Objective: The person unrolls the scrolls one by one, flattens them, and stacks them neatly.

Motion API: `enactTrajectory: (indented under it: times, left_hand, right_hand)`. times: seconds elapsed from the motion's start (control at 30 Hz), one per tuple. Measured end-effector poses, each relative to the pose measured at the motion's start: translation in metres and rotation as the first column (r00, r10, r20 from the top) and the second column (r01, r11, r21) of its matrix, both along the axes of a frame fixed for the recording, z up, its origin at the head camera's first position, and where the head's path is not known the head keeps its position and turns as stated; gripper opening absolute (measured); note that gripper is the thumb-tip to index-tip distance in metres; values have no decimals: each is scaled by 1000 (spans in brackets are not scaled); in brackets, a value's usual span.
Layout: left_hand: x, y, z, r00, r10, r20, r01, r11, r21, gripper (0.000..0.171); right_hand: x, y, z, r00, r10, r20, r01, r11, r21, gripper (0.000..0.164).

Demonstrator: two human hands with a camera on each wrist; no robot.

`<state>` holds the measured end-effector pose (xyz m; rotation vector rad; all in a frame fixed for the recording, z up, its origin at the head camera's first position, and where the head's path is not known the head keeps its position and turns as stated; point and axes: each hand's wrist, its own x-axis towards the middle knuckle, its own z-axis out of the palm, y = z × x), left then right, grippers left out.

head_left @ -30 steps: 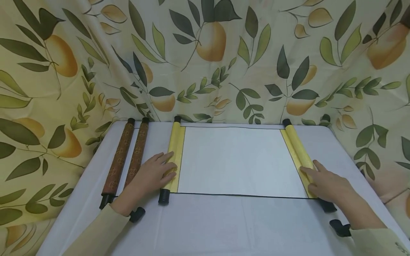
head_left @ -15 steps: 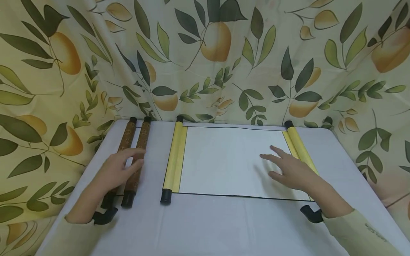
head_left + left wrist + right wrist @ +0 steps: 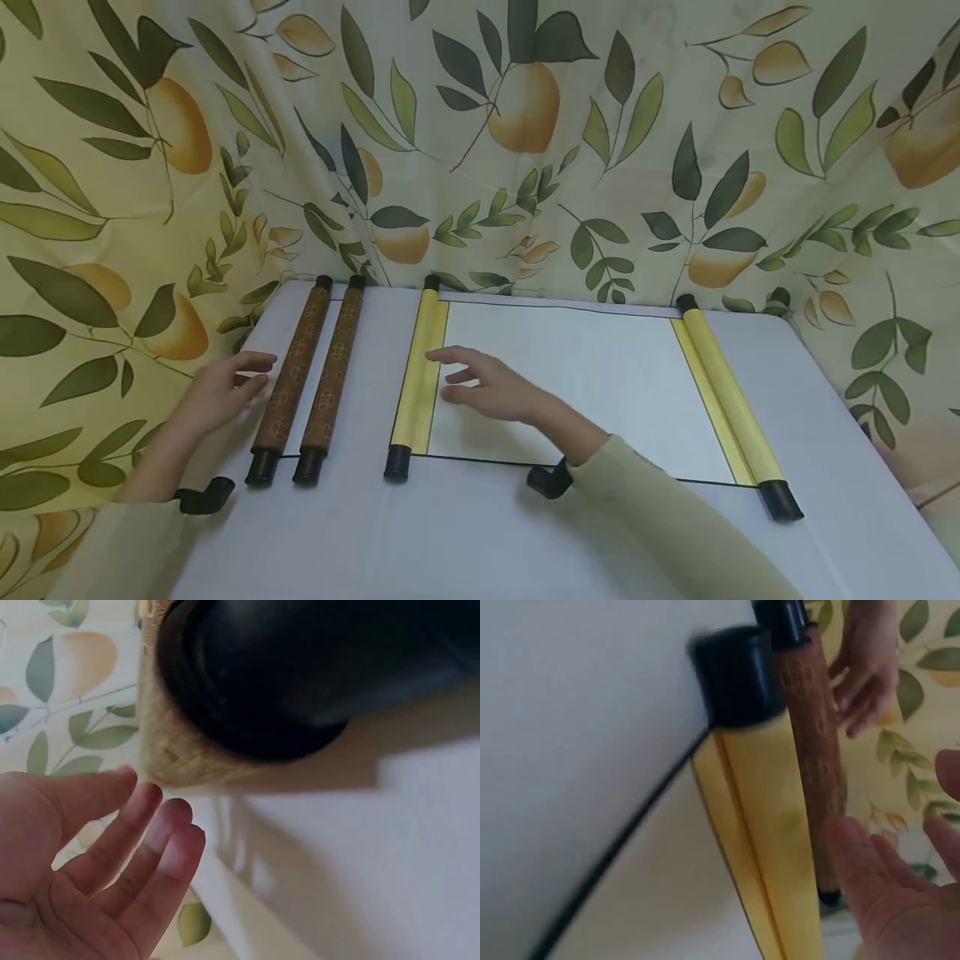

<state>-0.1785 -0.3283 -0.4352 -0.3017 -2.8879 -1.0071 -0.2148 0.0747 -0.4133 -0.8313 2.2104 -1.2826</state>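
An unrolled hanging scroll with a white sheet (image 3: 585, 367) lies between a left yellow roller (image 3: 417, 375) and a right yellow roller (image 3: 731, 400), both with black end knobs. To its left, two brown patterned rollers stand almost side by side: an outer brown roller (image 3: 294, 375) and an inner brown roller (image 3: 334, 375). My left hand (image 3: 225, 392) hovers just left of the outer one, fingers loosely bent and holding nothing; its black knob (image 3: 300, 675) looms in the left wrist view. My right hand (image 3: 495, 387) hangs above the sheet's left part, fingertips near the left yellow roller, holding nothing.
Everything lies on a table with a white cloth (image 3: 480, 533). A fabric backdrop (image 3: 465, 75) printed with fruit and leaves rises behind the table and along its left side. Black wrist mounts (image 3: 551, 479) sit at both sleeves.
Both hands have left the yellow rollers. The left hand has moved leftward past the brown rollers, and the right hand has swept left across the sheet. The view has shifted slightly.
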Motion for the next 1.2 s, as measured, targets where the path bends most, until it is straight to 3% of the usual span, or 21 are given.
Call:
enactTrajectory:
  times: [0.13, 0.23, 0.3, 0.4, 0.5, 0.57, 0.63, 0.7, 0.77, 0.83, 0.9, 0.93, 1.0, 1.2]
  left_hand:
    - [-11, 2, -9, 995, 16, 94, -21, 998, 62, 31]
    - [-17, 5, -12, 992, 7, 128, -21, 994, 110, 37]
    - [-20, 6, -11, 984, -24, 175, -3, 988, 154, 42]
    - [-24, 11, -10, 961, -81, 266, 21, 975, 222, 53]
    - [-28, 17, -9, 934, -98, 342, 4, 964, 266, 67]
    - [-30, 21, -9, 921, -92, 380, -21, 959, 283, 78]
    - [-27, 24, -7, 895, -92, 437, -55, 948, 313, 86]
    - [-20, 26, -2, 864, -118, 490, -89, 922, 378, 90]
    - [-11, 33, 4, 830, -162, 533, -124, 879, 461, 88]
    - [-1, 40, 13, 822, -204, 532, -145, 828, 541, 84]
    - [8, 49, 22, 830, -235, 506, -143, 787, 601, 80]
    - [12, 54, 25, 841, -237, 487, -132, 783, 608, 78]
    - [20, 63, 31, 870, -228, 436, -96, 790, 605, 75]
    - [30, 92, 35, 936, -186, 298, -7, 839, 544, 63]
  right_hand:
    - [2, -60, -13, 990, 31, 139, -15, 993, -116, 49]
    - [-1, -94, -17, 958, 1, 287, 53, 982, -179, 53]
    - [-3, -111, -19, 915, -20, 402, 110, 973, -201, 56]
    - [-6, -134, -22, 826, -39, 562, 199, 953, -226, 61]
    - [-8, -153, -25, 746, -61, 663, 289, 927, -239, 64]
    - [-8, -160, -27, 732, -85, 676, 323, 917, -234, 67]
    - [-6, -163, -27, 734, -103, 672, 334, 915, -225, 70]
    - [-3, -161, -26, 740, -85, 668, 322, 916, -240, 73]
    - [1, -153, -25, 749, -59, 660, 305, 915, -264, 72]
    - [5, -146, -23, 770, -37, 637, 282, 915, -289, 69]
    - [8, -139, -21, 800, -17, 599, 256, 914, -315, 68]
    - [10, -136, -20, 823, -17, 568, 235, 921, -312, 67]
    - [14, -128, -18, 865, -6, 502, 187, 932, -310, 69]
    - [19, -99, -12, 944, -2, 331, 107, 949, -298, 78]
